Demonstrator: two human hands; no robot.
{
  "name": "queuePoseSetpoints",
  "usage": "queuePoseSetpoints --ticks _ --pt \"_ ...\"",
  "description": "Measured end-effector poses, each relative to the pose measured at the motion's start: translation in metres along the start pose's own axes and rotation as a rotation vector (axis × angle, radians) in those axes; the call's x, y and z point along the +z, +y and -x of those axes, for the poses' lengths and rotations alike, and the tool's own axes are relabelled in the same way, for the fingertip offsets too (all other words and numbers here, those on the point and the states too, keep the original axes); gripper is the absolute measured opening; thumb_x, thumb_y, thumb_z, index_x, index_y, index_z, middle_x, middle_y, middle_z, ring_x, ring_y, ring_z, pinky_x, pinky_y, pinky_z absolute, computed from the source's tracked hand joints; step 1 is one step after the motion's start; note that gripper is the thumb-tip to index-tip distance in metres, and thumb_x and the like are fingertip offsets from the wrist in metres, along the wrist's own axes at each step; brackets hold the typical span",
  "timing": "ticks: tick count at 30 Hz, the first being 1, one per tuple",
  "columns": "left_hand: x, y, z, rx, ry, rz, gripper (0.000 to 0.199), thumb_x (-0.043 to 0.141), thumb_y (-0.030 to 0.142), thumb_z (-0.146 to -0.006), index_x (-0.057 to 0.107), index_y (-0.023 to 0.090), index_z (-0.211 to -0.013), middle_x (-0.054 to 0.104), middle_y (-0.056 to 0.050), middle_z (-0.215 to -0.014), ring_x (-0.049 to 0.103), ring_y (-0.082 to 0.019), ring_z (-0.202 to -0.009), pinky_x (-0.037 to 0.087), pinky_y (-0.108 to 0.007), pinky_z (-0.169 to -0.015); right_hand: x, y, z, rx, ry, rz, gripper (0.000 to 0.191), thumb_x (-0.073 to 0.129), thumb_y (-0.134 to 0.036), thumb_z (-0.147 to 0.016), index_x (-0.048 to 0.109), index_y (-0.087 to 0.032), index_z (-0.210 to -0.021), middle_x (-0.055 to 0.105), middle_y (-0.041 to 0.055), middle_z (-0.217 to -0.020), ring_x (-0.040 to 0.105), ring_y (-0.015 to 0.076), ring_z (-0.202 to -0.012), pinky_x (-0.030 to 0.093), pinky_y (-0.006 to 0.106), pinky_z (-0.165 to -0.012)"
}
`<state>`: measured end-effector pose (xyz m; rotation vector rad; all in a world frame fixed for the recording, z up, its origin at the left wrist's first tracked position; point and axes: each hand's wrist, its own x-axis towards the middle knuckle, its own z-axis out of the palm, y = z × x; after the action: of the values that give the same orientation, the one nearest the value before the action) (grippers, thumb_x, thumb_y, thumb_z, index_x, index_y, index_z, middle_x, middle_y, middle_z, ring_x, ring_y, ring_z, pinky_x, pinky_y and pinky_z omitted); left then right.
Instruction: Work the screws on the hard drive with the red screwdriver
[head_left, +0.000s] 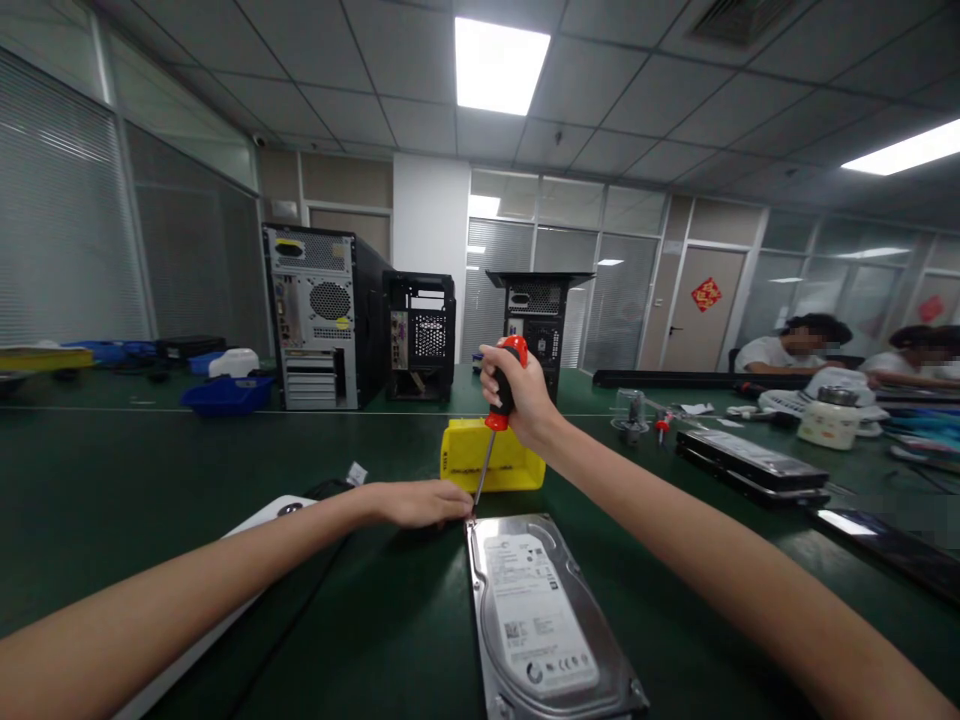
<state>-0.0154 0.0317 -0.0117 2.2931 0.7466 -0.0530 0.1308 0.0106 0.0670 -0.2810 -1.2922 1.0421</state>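
A silver hard drive (540, 610) with a white label lies flat on the green table, close in front of me. My right hand (517, 385) is wrapped around the red and black handle of a screwdriver (486, 462), raised above the drive. The metal shaft slants down to the drive's far left corner. Beside that corner, my left hand (427, 502) rests low, its fingers together and their tips at the screwdriver's tip. Whatever those fingertips pinch is hidden. Just behind the tip stands a yellow plastic bin (525, 472).
Computer cases (319, 320) stand at the back. At right lie stacked hard drives (750, 465), a phone (885, 545), a jar (829, 418) and a small screwdriver (663, 428). A blue bin (229, 396) and a white device with a cable are at left. Other people (795, 345) sit far right.
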Motion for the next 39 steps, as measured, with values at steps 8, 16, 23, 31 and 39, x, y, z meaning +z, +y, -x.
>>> queuePoseSetpoints --ticks 8,16,23,31,39 --pt "0.0004 0.0050 0.0024 -0.013 0.003 -0.005 0.029 0.031 0.033 -0.088 0.051 0.014 -0.083 0.044 -0.001 -0.075 0.041 -0.013 -0.069 0.036 -0.023 -0.064 0.0001 0.0047 -0.0004 0.012 -0.035 -0.017 0.024 0.063 -0.024 -0.065 0.040 -0.021 -0.071 0.041 -0.0078 -0.056 0.035 0.0036 -0.042 0.025 0.015 -0.034" --pt "0.0007 0.0025 0.0002 0.002 -0.018 0.028 0.026 0.033 0.034 -0.086 0.045 0.015 -0.074 0.040 0.001 -0.070 0.038 -0.011 -0.064 0.034 -0.022 -0.060 0.0041 0.0074 0.0006 0.023 -0.045 0.016 0.024 0.062 -0.028 -0.068 0.040 -0.022 -0.075 0.040 -0.0086 -0.055 0.034 0.0036 -0.040 0.024 0.015 -0.033" --pt "0.0000 0.0018 -0.0010 -0.017 -0.006 -0.010 0.026 0.033 0.033 -0.087 0.048 0.014 -0.078 0.041 0.001 -0.071 0.040 -0.011 -0.065 0.033 -0.021 -0.060 0.0062 0.0022 -0.0001 0.011 -0.056 0.015 0.024 0.062 -0.026 -0.068 0.040 -0.022 -0.075 0.040 -0.0082 -0.056 0.034 0.0033 -0.041 0.024 0.015 -0.034" --pt "-0.0012 0.0053 0.0024 -0.014 -0.009 -0.051 0.029 0.034 0.036 -0.086 0.052 0.013 -0.084 0.044 -0.001 -0.074 0.041 -0.012 -0.065 0.034 -0.021 -0.059 0.0069 0.0081 0.0007 0.032 -0.076 0.034 0.024 0.062 -0.030 -0.069 0.040 -0.022 -0.075 0.040 -0.0084 -0.056 0.034 0.0035 -0.041 0.024 0.015 -0.035" --pt "-0.0004 0.0052 0.0018 0.015 -0.031 0.021 0.025 0.037 0.032 -0.085 0.052 0.013 -0.085 0.043 0.000 -0.074 0.040 -0.011 -0.066 0.035 -0.020 -0.060 0.0082 0.0010 0.0035 0.091 -0.260 -0.049 0.029 0.047 -0.049 -0.077 0.051 -0.022 -0.087 0.045 -0.0043 -0.061 0.040 0.0064 -0.046 0.033 0.020 -0.040"
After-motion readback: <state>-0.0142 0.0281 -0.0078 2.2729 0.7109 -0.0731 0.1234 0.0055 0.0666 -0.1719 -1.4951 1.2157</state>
